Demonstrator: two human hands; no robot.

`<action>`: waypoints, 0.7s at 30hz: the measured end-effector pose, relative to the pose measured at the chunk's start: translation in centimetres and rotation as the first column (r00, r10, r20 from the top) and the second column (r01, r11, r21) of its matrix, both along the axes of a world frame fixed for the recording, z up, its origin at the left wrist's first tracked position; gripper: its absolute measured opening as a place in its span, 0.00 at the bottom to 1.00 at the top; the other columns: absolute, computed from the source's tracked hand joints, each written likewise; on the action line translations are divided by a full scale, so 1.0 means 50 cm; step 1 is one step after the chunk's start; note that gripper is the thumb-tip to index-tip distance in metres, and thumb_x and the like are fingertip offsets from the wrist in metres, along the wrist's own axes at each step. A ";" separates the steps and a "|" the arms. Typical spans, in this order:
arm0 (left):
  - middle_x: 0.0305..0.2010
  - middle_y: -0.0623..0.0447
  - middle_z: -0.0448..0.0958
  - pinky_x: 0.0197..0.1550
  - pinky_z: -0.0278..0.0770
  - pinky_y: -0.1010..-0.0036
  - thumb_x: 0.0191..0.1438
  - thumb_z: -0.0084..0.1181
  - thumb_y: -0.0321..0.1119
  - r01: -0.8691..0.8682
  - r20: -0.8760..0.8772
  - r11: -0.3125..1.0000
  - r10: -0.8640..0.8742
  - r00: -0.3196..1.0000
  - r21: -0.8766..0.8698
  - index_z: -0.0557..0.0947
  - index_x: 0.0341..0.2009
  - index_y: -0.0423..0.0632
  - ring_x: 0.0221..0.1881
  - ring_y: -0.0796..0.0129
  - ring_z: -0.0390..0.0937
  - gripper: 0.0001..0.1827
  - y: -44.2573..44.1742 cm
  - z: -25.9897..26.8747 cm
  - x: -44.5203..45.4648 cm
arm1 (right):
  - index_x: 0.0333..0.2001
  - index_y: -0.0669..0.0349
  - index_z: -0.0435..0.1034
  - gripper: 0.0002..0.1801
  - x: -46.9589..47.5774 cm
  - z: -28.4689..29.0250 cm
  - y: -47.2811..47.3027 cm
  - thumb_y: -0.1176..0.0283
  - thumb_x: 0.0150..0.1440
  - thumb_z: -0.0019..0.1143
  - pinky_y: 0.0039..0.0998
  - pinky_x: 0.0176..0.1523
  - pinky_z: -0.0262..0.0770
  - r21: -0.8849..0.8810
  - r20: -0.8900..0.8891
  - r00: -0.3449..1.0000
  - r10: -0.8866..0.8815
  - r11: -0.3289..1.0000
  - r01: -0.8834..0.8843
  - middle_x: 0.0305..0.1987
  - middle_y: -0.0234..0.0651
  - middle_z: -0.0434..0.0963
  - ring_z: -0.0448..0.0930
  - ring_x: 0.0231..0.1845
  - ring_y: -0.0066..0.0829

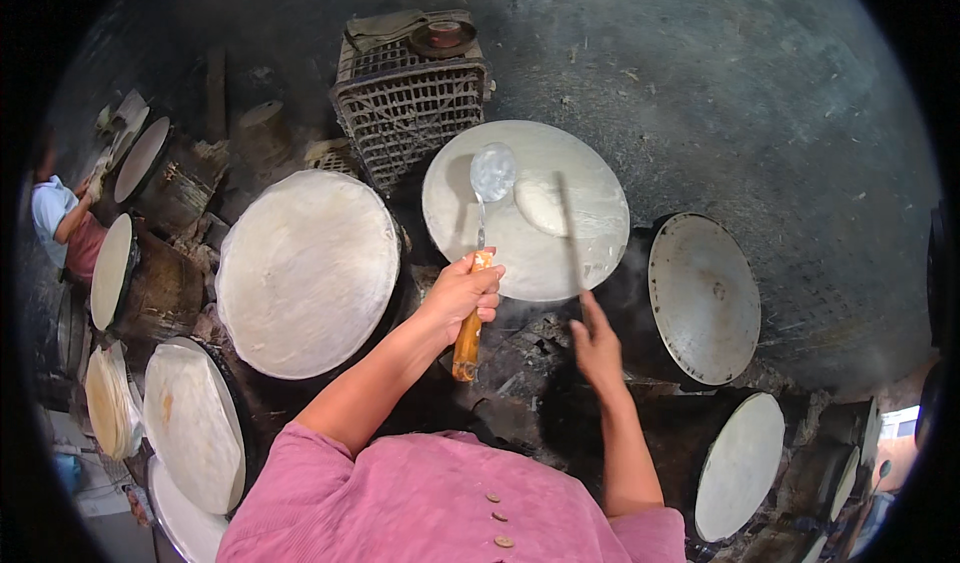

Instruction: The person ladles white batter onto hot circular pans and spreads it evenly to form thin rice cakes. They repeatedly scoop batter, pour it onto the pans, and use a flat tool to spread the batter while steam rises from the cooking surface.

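My left hand [463,293] is closed around the wooden handle of a metal ladle [494,172]. The ladle's bowl, smeared with white batter, hangs over a round griddle [454,188] in front of me. A thick pool of pale batter [538,207] lies near the middle of that griddle, and a thinner wet film spreads to its right. In my right hand [598,345] is a thin, long stick or blade [568,225], blurred and seen nearly edge-on. It reaches over the griddle beside the pool; whether it touches the batter I cannot tell.
A large batter-covered griddle [307,274] stands at left, a bare one [705,300] at right, another whitish one [740,465] lower right. A sooty plastic crate [420,102] stands behind. Thin round sheets [112,402] are stacked at lower left. Another person [56,214] works far left.
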State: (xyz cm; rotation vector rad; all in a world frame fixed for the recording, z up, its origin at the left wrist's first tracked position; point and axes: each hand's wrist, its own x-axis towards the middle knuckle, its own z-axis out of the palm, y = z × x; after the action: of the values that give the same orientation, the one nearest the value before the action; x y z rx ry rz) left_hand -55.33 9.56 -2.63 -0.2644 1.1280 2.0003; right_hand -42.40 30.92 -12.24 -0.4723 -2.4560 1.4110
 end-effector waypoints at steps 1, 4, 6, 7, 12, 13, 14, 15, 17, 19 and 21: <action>0.20 0.62 0.58 0.17 0.54 0.83 0.57 0.50 0.26 -0.003 0.006 1.000 0.003 1.000 0.008 0.65 0.52 0.52 0.16 0.81 0.55 0.19 0.001 0.000 -0.002 | 0.61 0.59 0.60 0.27 -0.019 0.016 -0.022 0.78 0.56 0.52 0.26 0.57 0.65 -0.029 0.097 0.994 0.052 0.998 -0.049 0.57 0.45 0.72 0.73 0.57 0.29; 0.20 0.62 0.59 0.17 0.55 0.83 0.57 0.50 0.25 -0.027 0.021 1.000 0.027 0.999 -0.003 0.66 0.48 0.53 0.16 0.81 0.56 0.15 0.001 0.002 -0.008 | 0.61 0.57 0.61 0.27 -0.059 0.038 -0.009 0.74 0.57 0.53 0.25 0.50 0.70 -0.356 0.046 0.993 0.107 0.931 -0.084 0.48 0.46 0.76 0.76 0.46 0.26; 0.20 0.62 0.59 0.16 0.55 0.83 0.57 0.50 0.25 -0.022 -0.004 1.000 0.022 1.000 -0.014 0.66 0.47 0.53 0.16 0.80 0.56 0.14 0.000 -0.003 -0.025 | 0.61 0.56 0.62 0.26 -0.085 0.065 0.018 0.74 0.58 0.51 0.23 0.45 0.70 -0.042 0.165 0.985 0.041 0.999 -0.034 0.45 0.36 0.77 0.75 0.39 0.23; 0.20 0.62 0.59 0.16 0.55 0.83 0.57 0.49 0.25 -0.016 -0.018 1.000 0.016 1.000 -0.019 0.66 0.46 0.53 0.16 0.80 0.56 0.14 0.000 -0.005 -0.030 | 0.61 0.56 0.62 0.25 -0.093 0.065 0.025 0.73 0.58 0.51 0.22 0.44 0.70 -0.035 0.170 0.984 0.059 0.998 -0.053 0.45 0.35 0.77 0.74 0.38 0.22; 0.19 0.62 0.59 0.16 0.56 0.83 0.57 0.49 0.25 -0.033 0.035 0.998 0.035 0.999 -0.056 0.65 0.43 0.54 0.15 0.80 0.56 0.12 -0.015 0.013 -0.010 | 0.64 0.52 0.58 0.27 -0.019 0.117 0.011 0.70 0.59 0.50 0.21 0.28 0.66 -0.332 0.277 0.946 0.168 0.941 -0.071 0.27 0.25 0.67 0.65 0.22 0.16; 0.19 0.62 0.59 0.16 0.56 0.83 0.57 0.49 0.25 -0.022 0.050 0.999 0.025 0.998 -0.049 0.65 0.42 0.54 0.15 0.80 0.56 0.11 -0.019 0.017 -0.002 | 0.64 0.50 0.57 0.28 0.003 0.117 0.005 0.70 0.60 0.49 0.20 0.23 0.66 -0.392 0.299 0.947 0.120 0.920 0.007 0.21 0.23 0.65 0.63 0.18 0.14; 0.19 0.62 0.59 0.16 0.56 0.83 0.57 0.49 0.25 -0.012 0.064 0.999 0.015 0.998 -0.041 0.65 0.41 0.54 0.15 0.80 0.56 0.11 -0.023 0.019 0.002 | 0.65 0.49 0.56 0.27 0.022 0.088 -0.018 0.69 0.61 0.47 0.19 0.20 0.64 -0.432 0.232 0.973 0.002 0.896 0.101 0.19 0.22 0.63 0.61 0.15 0.13; 0.19 0.61 0.59 0.16 0.56 0.83 0.57 0.49 0.25 -0.013 0.059 1.000 0.014 0.998 -0.019 0.65 0.41 0.54 0.15 0.80 0.56 0.11 -0.020 0.016 0.004 | 0.65 0.48 0.56 0.26 0.032 0.062 -0.041 0.68 0.62 0.45 0.18 0.17 0.61 -0.477 0.170 0.978 -0.120 0.859 0.188 0.18 0.21 0.60 0.59 0.13 0.12; 0.20 0.61 0.60 0.16 0.55 0.83 0.57 0.49 0.25 -0.023 0.048 1.000 0.022 0.999 0.014 0.65 0.39 0.53 0.15 0.80 0.57 0.10 -0.010 0.007 0.009 | 0.65 0.47 0.54 0.25 0.017 0.041 -0.113 0.65 0.64 0.41 0.20 0.17 0.62 -0.456 0.217 0.954 -0.207 0.843 0.286 0.19 0.23 0.62 0.60 0.14 0.14; 0.20 0.61 0.60 0.16 0.56 0.83 0.57 0.49 0.25 -0.033 0.068 0.999 0.031 0.997 0.036 0.65 0.36 0.53 0.15 0.80 0.57 0.09 0.000 0.005 0.007 | 0.65 0.45 0.54 0.26 -0.030 0.036 -0.159 0.64 0.64 0.42 0.22 0.18 0.64 -0.457 0.208 0.978 -0.002 0.884 0.099 0.20 0.24 0.62 0.62 0.15 0.16; 0.19 0.60 0.60 0.15 0.56 0.82 0.57 0.49 0.25 -0.058 0.106 0.997 0.052 0.993 0.054 0.65 0.35 0.53 0.15 0.80 0.57 0.08 0.003 0.010 0.001 | 0.65 0.44 0.54 0.26 -0.079 0.088 -0.172 0.63 0.64 0.42 0.22 0.19 0.64 -0.613 0.301 0.945 0.124 0.785 0.092 0.21 0.25 0.62 0.62 0.16 0.17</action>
State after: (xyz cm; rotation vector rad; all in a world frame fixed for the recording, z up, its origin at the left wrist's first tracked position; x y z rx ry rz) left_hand -55.28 9.72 -2.13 -0.3702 1.0056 2.0393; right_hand -46.35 22.34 -7.84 -0.8849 -2.1494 2.3228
